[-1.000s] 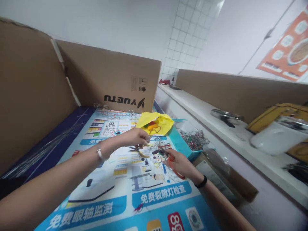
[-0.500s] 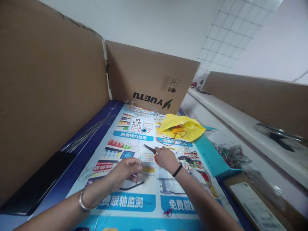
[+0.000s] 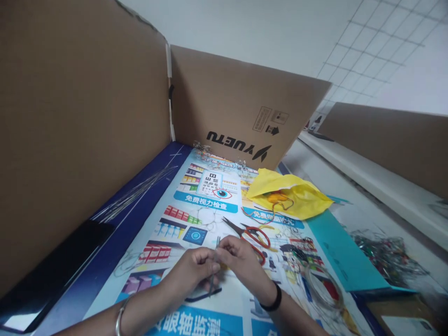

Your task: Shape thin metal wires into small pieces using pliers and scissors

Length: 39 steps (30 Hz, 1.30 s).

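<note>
My left hand (image 3: 198, 270) pinches a thin grey strip (image 3: 211, 284), whose ends stick out above and below the fingers. Close against it, my right hand (image 3: 240, 259) has its fingertips closed on the upper part of the same strip. Fingers hide the strip's middle, and its exact kind cannot be made out. Just beyond my right hand lie scissors (image 3: 257, 235) with orange-red handles, their dark blades spread and pointing up-left. A yellow bag (image 3: 301, 193) with orange cord (image 3: 280, 200) at its mouth is farther back on the printed sheet (image 3: 206, 221).
Long thin wires (image 3: 140, 191) and a black glossy panel (image 3: 66, 261) lie at left. A coil of clear line (image 3: 325, 289) is right of my right arm. A turquoise box (image 3: 343, 252) stands beside tangled wire pieces (image 3: 388, 256). Cardboard walls (image 3: 224, 98) enclose the back and left.
My right hand has let go of the scissors, which now lie on the sheet, and has come to the grey strip beside my left hand. The view has shifted slightly.
</note>
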Tool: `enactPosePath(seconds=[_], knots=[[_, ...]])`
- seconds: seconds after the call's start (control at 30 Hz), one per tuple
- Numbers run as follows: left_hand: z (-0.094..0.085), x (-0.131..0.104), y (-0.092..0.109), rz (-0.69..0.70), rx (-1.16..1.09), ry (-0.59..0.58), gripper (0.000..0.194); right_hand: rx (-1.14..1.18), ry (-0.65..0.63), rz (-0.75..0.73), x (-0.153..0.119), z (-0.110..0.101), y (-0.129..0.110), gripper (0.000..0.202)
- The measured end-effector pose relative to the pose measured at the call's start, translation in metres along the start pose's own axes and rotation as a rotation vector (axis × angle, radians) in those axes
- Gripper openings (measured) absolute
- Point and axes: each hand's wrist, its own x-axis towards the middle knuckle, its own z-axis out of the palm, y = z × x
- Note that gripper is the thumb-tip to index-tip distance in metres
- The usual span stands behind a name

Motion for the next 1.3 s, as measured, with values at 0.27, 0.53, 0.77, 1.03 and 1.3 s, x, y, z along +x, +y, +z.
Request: enactPosePath(seconds=[0.27,0.53,0.77,1.03,1.3], knots=[[0.001,-0.001,-0.001,-0.018,0.041,0.072,0.024,0.090,0.074,0.072,-0.001,0.007,0.011,0.021],[-0.001,0.001,-0.007,0.038,0.044,0.059,0.025,0.147,0.111,0.063,-0.005,0.010,0.014,0.023],[-0.003,0.000,-0.011,0.050,0.060,0.026,0.024,0.201,0.093,0.061,-0.006,0.011,0.010,0.025],[-0.004,0.000,-0.013,0.071,0.087,0.037,0.023,0.225,0.104,0.052,-0.007,0.012,0.010,0.022],[-0.005,-0.001,-0.013,0.057,0.099,0.026,0.024,0.244,0.114,0.040,-0.008,0.011,0.010,0.024]])
